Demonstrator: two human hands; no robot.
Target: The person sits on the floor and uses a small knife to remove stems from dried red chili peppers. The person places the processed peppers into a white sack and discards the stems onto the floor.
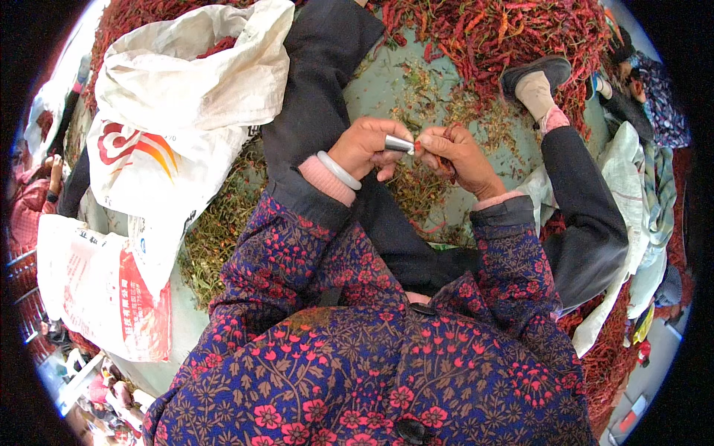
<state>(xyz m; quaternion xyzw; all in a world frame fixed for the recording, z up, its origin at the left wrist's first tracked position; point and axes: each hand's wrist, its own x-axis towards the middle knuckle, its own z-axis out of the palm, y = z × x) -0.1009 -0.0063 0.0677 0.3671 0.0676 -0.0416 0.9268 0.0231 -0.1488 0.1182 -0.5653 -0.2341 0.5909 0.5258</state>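
My left hand (365, 146) wears a white bangle and has a tapered metal sleeve (398, 144) at its fingers, apparently worn on the thumb. The sleeve's tip meets the end of a dried red chili pepper (417, 146), where the fingers pinch. Opposite it, my right hand (460, 156) holds the pepper between thumb and forefinger. More dark red chilies (446, 167) are gathered in its curled fingers. Both hands meet above my lap, and the fingers partly hide the pepper. Stems and plant scraps (421, 189) lie on the greenish ground sheet (385, 72) below.
A large heap of red chilies (491, 33) lies ahead, by my shoe (538, 72). At left stands an open white woven sack (189, 83) with chilies inside. A printed bag (106, 290) and a stem pile (223, 223) are nearby. Another person (661, 100) sits at right.
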